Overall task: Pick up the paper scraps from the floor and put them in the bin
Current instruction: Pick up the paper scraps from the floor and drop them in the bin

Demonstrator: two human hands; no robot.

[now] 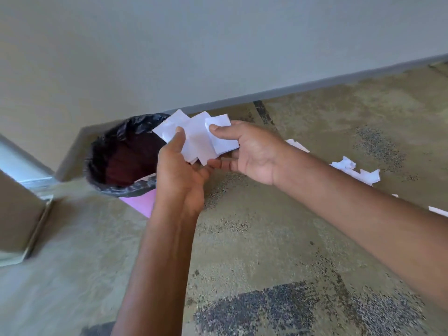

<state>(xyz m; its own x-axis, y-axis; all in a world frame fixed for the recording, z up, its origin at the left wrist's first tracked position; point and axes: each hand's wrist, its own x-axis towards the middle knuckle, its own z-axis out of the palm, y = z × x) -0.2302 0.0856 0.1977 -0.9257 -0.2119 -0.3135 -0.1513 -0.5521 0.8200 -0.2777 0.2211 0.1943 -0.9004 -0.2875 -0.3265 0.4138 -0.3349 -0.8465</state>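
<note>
Both hands, left & right, had fingers closed on a wad of scraps, held just beside the bin rim, not yet dropped. More paper lay on the floor to the right; approx. midway, judging by that.

White paper scraps up top, plain and unmarked. The bin shows pink on its side, lined with a glossy black bag, dark maroon inside. The floor is olive-tan, mottled with speckled grey patches. More white scraps on the floor; pale grey wall, darker grey skirting.
</note>
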